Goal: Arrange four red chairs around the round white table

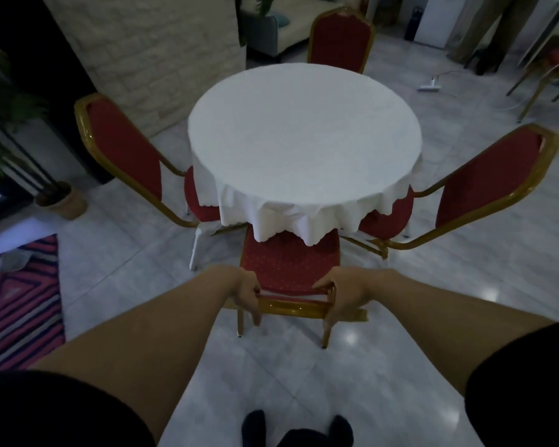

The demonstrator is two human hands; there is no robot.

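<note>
Hands point(296, 296) (both) around chair back point(292, 308)

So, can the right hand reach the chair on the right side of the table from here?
Probably not: the right hand grips the near chair's top rail, and the right-side chair stands well off to the side. Open floor lies between; stepping over would do.

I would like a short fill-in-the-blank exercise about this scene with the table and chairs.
1. Both hands grip the ____ of the nearest chair.
2. The number of red chairs standing at the round table is ____.
3. The table is covered with a ____ cloth.
4. A potted plant stands on the person's ____ side.

Missing words: top rail; four; white; left
</note>
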